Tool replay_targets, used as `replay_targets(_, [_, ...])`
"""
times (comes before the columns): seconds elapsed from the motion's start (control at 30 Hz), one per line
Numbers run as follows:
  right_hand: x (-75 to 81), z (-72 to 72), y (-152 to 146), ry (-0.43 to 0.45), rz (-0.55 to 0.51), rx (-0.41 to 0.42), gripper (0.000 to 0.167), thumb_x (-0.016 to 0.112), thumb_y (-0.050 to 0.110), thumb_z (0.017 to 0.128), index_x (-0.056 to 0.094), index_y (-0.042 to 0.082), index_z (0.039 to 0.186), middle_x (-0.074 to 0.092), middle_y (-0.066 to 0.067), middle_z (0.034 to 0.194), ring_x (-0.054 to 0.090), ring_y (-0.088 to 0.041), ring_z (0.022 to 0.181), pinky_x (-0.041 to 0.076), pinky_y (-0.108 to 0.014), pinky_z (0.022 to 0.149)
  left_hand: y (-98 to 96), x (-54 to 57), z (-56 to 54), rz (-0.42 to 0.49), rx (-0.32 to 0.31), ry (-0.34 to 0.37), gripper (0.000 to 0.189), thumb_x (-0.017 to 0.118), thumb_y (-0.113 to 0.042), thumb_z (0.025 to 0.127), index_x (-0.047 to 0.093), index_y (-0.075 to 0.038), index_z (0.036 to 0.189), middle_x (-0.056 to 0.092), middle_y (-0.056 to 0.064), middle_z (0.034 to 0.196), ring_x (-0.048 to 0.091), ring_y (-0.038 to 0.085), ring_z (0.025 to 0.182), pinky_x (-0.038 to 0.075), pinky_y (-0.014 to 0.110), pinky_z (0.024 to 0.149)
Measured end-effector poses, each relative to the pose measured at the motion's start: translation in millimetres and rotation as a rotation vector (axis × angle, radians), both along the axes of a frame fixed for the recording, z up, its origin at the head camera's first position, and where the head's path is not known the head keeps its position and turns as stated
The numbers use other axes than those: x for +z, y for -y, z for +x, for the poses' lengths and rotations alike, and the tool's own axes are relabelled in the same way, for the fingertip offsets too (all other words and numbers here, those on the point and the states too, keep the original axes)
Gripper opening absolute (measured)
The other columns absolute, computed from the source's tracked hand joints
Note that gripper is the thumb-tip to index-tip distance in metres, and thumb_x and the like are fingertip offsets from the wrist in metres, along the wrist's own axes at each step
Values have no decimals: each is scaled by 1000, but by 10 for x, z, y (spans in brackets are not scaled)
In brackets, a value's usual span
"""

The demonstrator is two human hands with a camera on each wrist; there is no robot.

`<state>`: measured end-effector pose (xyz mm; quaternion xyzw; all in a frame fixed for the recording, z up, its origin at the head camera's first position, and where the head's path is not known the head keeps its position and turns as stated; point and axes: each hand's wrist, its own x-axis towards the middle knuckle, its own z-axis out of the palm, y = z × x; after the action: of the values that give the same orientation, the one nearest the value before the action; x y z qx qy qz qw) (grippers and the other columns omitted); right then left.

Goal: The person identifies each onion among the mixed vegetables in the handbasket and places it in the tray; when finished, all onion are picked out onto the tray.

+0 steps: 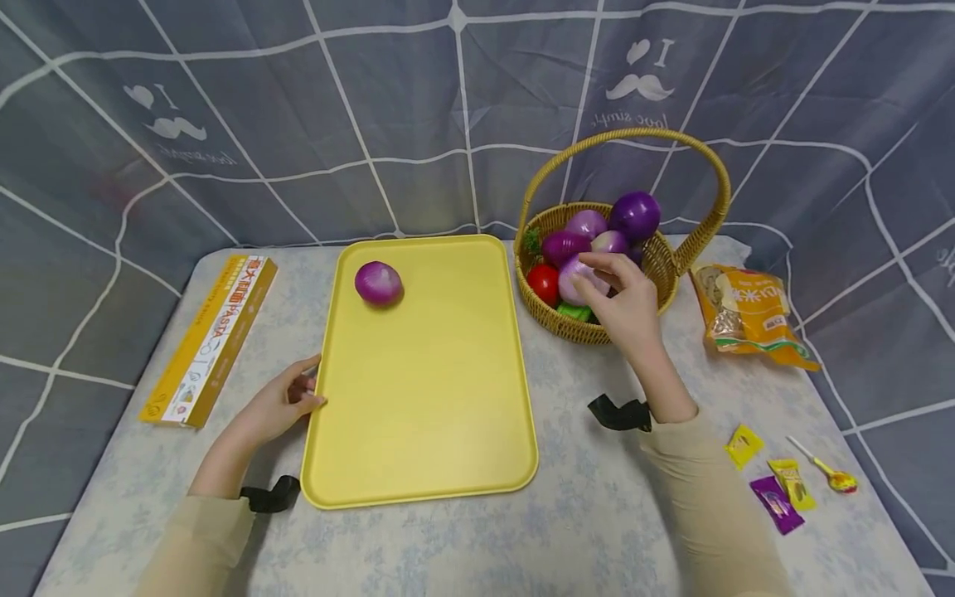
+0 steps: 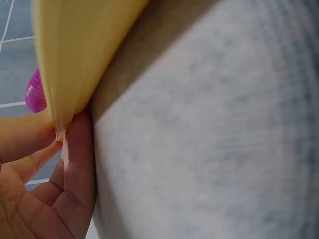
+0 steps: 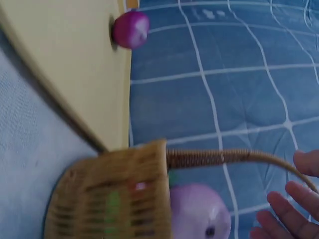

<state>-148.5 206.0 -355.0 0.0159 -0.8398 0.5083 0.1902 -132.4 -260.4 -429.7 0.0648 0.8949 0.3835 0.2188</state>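
Note:
My left hand (image 1: pixel 274 404) pinches the left rim of a yellow tray (image 1: pixel 425 373), thumb and fingers on both sides of its edge in the left wrist view. A purple onion (image 1: pixel 378 283) lies near the tray's far left corner. Over the wicker basket (image 1: pixel 585 333), my right hand (image 1: pixel 627 300) is held with thumb and fingers spread. Close by its fingertips is a round, pale purple vegetable (image 1: pixel 571 278). The right wrist view has the fingers (image 3: pixel 286 209) apart from that vegetable. Around it in the basket are a tomato (image 1: pixel 543 283) and several purple vegetables (image 1: pixel 634 216).
The basket's tall handle (image 1: pixel 642 133) arches above the vegetables. At the left lies a pasta box (image 1: pixel 210 340). An orange snack bag (image 1: pixel 749 311) sits right of the basket, with a lollipop (image 1: pixel 841 481) and small wrapped sweets (image 1: pixel 778 503) nearer the front. A grey checked curtain (image 1: pixel 403 108) hangs behind.

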Motion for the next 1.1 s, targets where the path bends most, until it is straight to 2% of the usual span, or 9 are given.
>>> replay_targets(0.2, [-25, 48, -214, 34, -5, -66, 39, 75, 14, 88, 66, 2, 124, 61, -13, 122, 55, -27, 120, 41, -38, 110, 10, 11, 1, 12, 0, 14, 73, 60, -17, 99, 18, 0, 156, 49, 17, 114, 46, 22, 91, 45, 26, 70])
replay_targets(0.33, [-65, 20, -252, 44, 10, -55, 48, 77, 12, 85, 62, 1, 129, 57, -13, 129, 50, -26, 126, 37, -42, 113, 25, 9, 2, 8, -4, 10, 73, 60, -17, 99, 18, 0, 156, 50, 18, 114, 46, 22, 91, 45, 26, 71])
replay_targets(0.57, [-171, -81, -301, 123, 138, -40, 66, 82, 22, 82, 52, 6, 140, 47, -16, 141, 42, -33, 134, 33, -53, 112, 24, 17, -4, 15, -4, -3, 73, 60, -15, 99, 19, 1, 156, 50, 18, 113, 47, 21, 91, 45, 25, 71])
replay_targets(0.87, [-250, -132, -329, 221, 171, -58, 79, 81, 31, 82, 43, 9, 148, 39, -18, 147, 37, -35, 139, 29, -56, 114, 21, 1, -7, 24, -14, 9, 74, 61, -18, 99, 18, 3, 156, 49, 17, 111, 45, 19, 89, 44, 24, 70])
replay_targets(1.1, [-337, -180, -338, 252, 184, -53, 84, 80, 31, 82, 37, 5, 150, 38, -21, 147, 37, -37, 138, 29, -56, 114, 42, 8, -18, 20, -21, 13, 74, 60, -19, 99, 18, 1, 156, 49, 18, 113, 45, 21, 90, 44, 25, 71])
